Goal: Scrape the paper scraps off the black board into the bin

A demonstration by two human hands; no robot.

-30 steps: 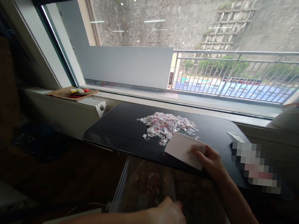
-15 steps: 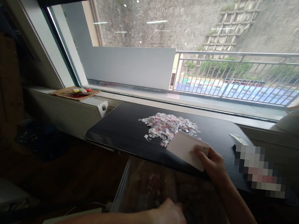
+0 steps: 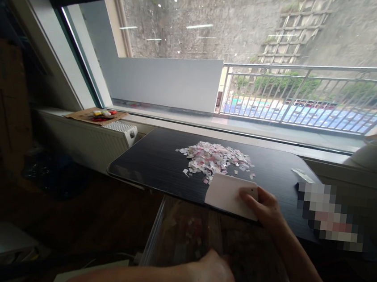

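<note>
My right hand (image 3: 264,206) pinches a thin white flat scraper (image 3: 225,193) with a small hole near its corner. The scraper lies low over the near edge of the black table (image 3: 149,159), just in front of a heap of small paper squares (image 3: 212,157), whitish and pink. Below the table edge is a clear plastic box (image 3: 152,233) with some similar squares (image 3: 192,235) inside. My left hand (image 3: 216,274) is closed at the box's near right side, seemingly gripping it; its fingertips are hidden.
To the left, a radiator (image 3: 84,137) carries a sheet of brown cardboard (image 3: 77,114) with small colourful items. A clear packet (image 3: 302,174) and a blurred-out object (image 3: 328,218) lie at the table's right end. A window with a railing (image 3: 297,96) runs behind.
My right hand has drawn the scraper a little toward me, to the table's near edge. A few squares now lie apart at the heap's right. My left hand stays put.
</note>
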